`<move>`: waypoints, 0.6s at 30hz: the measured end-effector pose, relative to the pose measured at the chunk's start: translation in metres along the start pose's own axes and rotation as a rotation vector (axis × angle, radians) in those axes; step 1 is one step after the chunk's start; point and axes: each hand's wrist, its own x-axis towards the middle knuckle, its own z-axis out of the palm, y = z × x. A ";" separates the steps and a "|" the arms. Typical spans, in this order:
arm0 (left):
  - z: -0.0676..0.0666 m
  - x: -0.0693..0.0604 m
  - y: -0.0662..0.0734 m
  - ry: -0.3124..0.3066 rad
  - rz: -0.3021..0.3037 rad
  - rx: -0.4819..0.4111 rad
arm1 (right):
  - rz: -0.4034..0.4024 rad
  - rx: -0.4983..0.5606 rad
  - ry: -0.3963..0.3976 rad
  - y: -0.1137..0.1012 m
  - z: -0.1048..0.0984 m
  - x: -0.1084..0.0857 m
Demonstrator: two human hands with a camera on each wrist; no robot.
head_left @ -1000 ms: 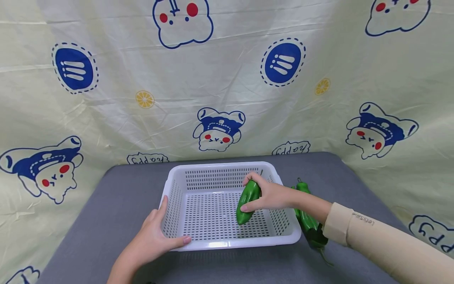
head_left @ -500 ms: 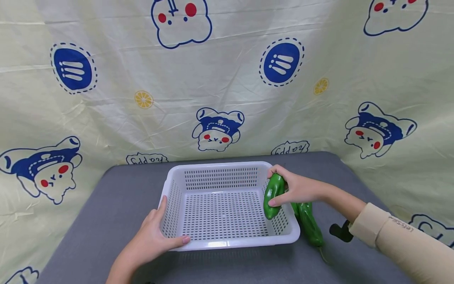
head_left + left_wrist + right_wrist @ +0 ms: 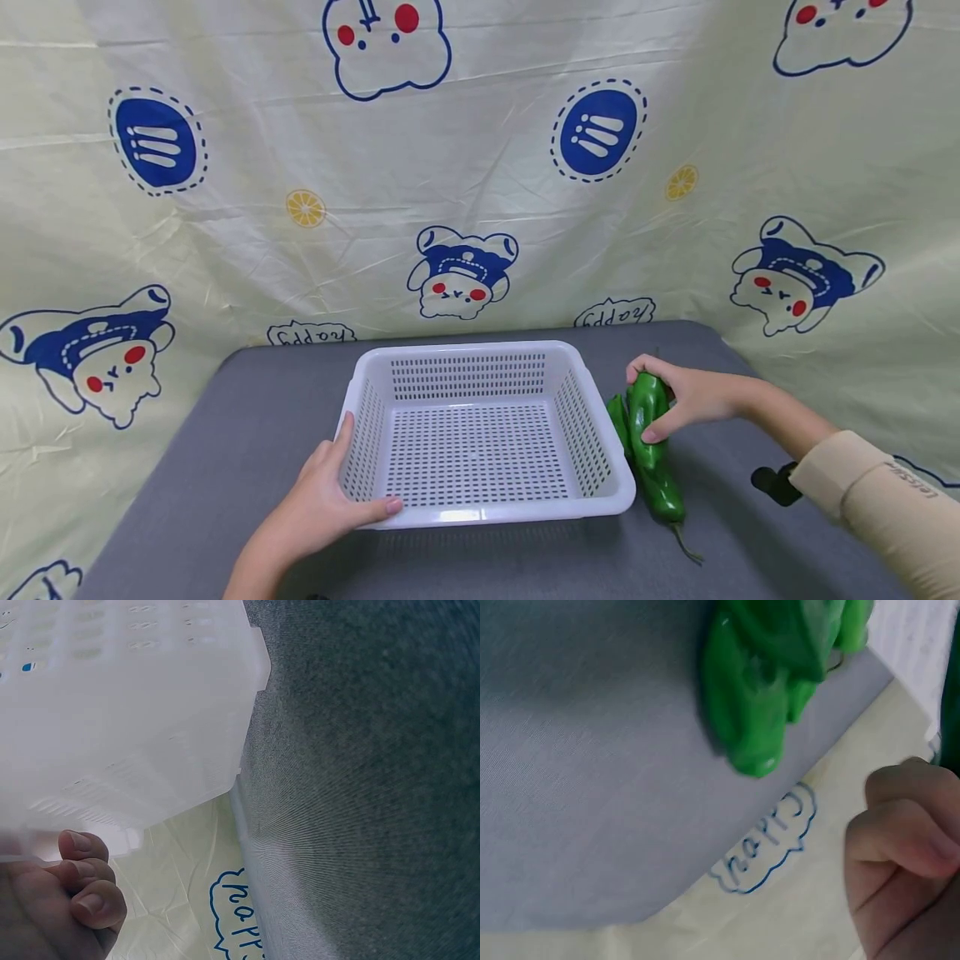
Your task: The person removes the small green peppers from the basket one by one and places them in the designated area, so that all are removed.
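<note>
A white perforated plastic basket (image 3: 480, 514) stands on the grey table, nothing inside it. My left hand (image 3: 318, 500) grips its near left corner, thumb over the rim; the left wrist view shows curled fingers (image 3: 94, 900) against the basket's outer wall (image 3: 112, 735). To the basket's right, my right hand (image 3: 693, 396) holds a green pepper (image 3: 645, 402) between thumb and fingers, just above other peppers. Beneath it lies a long green pepper (image 3: 662, 492) with its stem toward me, and another pepper (image 3: 619, 423) sits beside the basket wall. Several overlapping peppers (image 3: 746, 712) show in the right wrist view.
Behind the grey table (image 3: 270, 417) hangs a pale curtain (image 3: 480, 183) printed with cartoon figures. A small black object (image 3: 776, 485) sits at the right wrist by the beige sleeve (image 3: 855, 483).
My right hand has carried the pepper rightward, out from over the basket, across its right rim to above the peppers on the table. The left hand and basket have stayed put.
</note>
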 end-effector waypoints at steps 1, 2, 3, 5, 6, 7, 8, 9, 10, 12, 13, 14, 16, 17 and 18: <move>0.000 0.000 0.000 -0.001 -0.002 -0.001 | 0.015 0.002 -0.022 0.003 -0.002 -0.001; 0.000 0.000 0.000 -0.002 -0.004 -0.001 | 0.030 0.009 -0.044 0.005 -0.003 -0.002; 0.000 0.001 0.000 -0.004 -0.005 0.000 | 0.044 0.013 -0.060 0.008 -0.004 -0.003; 0.000 0.001 0.000 -0.003 -0.007 -0.001 | 0.071 0.028 -0.084 0.011 -0.004 -0.004; 0.000 0.001 0.000 -0.003 -0.005 -0.003 | 0.087 0.034 -0.091 0.013 -0.004 -0.004; 0.000 0.001 0.000 -0.001 -0.004 -0.002 | 0.105 0.040 -0.095 0.015 -0.003 -0.004; 0.000 0.001 0.000 -0.001 -0.003 -0.003 | 0.120 0.030 -0.094 0.017 -0.003 -0.003; 0.000 0.001 0.000 -0.001 -0.003 -0.003 | 0.132 0.013 -0.091 0.018 -0.002 -0.003; 0.000 0.001 0.000 0.000 -0.002 -0.004 | 0.143 -0.010 -0.087 0.019 -0.001 -0.002; 0.000 0.001 0.000 0.001 -0.001 -0.006 | 0.161 -0.072 -0.073 0.021 0.001 0.000; 0.000 0.001 0.000 0.001 -0.002 -0.007 | 0.168 -0.106 -0.066 0.022 0.002 0.000; 0.000 0.001 0.000 0.000 -0.003 -0.009 | 0.176 -0.135 -0.060 0.023 0.003 0.001; 0.000 0.001 0.000 0.000 -0.002 -0.013 | 0.188 -0.179 -0.055 0.023 0.005 0.003; 0.000 0.001 0.000 0.000 -0.003 -0.014 | 0.199 -0.189 -0.055 0.023 0.005 0.003; 0.000 0.001 0.000 0.000 -0.003 -0.016 | 0.206 -0.197 -0.055 0.023 0.006 0.004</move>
